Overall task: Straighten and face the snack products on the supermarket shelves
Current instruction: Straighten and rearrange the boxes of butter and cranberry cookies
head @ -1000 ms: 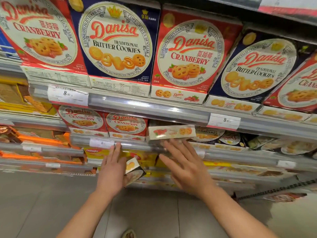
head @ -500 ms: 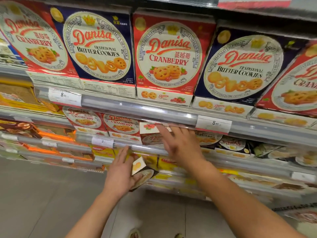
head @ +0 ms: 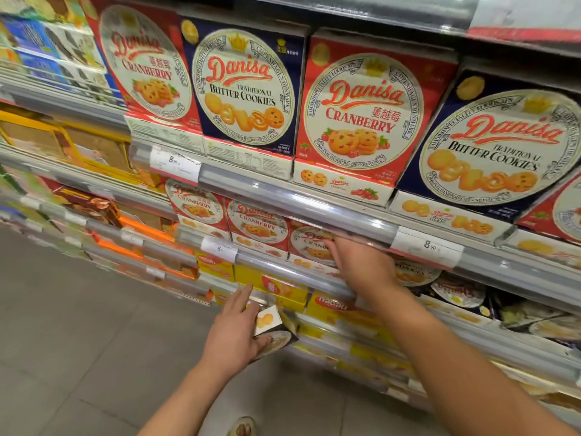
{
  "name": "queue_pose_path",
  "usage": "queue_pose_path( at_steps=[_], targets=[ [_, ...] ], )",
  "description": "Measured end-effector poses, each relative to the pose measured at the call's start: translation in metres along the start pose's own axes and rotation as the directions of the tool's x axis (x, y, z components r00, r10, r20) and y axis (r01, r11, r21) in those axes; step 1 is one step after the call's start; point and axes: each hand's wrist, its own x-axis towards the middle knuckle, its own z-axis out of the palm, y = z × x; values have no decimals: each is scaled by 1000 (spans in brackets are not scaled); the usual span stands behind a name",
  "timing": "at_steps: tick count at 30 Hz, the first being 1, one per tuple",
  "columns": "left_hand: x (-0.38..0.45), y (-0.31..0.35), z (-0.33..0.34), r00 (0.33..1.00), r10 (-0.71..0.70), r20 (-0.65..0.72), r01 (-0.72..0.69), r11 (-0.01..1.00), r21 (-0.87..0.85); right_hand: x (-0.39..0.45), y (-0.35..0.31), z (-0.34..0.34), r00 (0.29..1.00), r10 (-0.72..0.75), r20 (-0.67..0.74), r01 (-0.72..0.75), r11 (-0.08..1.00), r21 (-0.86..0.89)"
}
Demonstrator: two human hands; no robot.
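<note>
Above right hand [head: 361, 265]: large red cardboard cranberry cookie box [head: 361, 118].
Under its fingers: small red cranberry box [head: 309, 247].
In left hand [head: 232, 335]: small dark cookie box [head: 273, 332].

- Both forearms are bare right to the bottom edge of the view: no sleeve or cuff shows.
- The left hand [head: 231, 336] and the right hand [head: 361, 265] wear no gloves.
- No watch, band or ring is visible on either wrist or on the fingers.
</note>
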Motion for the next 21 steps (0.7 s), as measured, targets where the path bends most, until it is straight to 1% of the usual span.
queue_pose_path(
  at_steps=[2,4,6,8,10,12,14,15,16,18,20,21],
  targets=[
    [-1,2,-2,1000,-11,23,11,1000,-1,2,0,-2,997,-40,68,48,992,-120],
    [-1,2,-3,1000,-6,29,7,1000,-17,2,0,-7,994,-71,84,85,979,-185],
    [0,3,-3,1000,8,25,-7,999,-34,-1,-1,-9,994,-83,69,96,972,-213],
    [1,5,-2,999,15,30,-14,1000,-24,-4,-1,-6,996,-93,14,93,968,-233],
    [4,9,-2,999,18,34,-17,1000,-19,-14,3,-2,980,-163,-118,130,961,-243],
    [6,17,-5,999,9,46,-8,1000,-22,-35,10,8,936,-285,-208,227,938,-263],
    [7,26,-9,997,7,78,-7,1000,-3,-66,18,27,878,-422,-227,385,903,-193],
    [8,32,-11,995,19,94,-20,1000,13,-84,20,38,870,-451,-198,434,892,-125],
    [9,37,-13,994,40,101,-42,999,20,-101,23,49,887,-440,-139,437,898,-55],
    [11,49,-17,987,107,120,-107,994,-6,-131,31,65,942,-332,45,330,943,42],
    [12,64,-21,968,192,164,-188,981,-41,-151,39,71,963,-219,158,199,971,130],
    [12,72,-23,954,229,192,-222,973,-55,-158,43,71,966,-177,189,138,970,202]
  ],
)
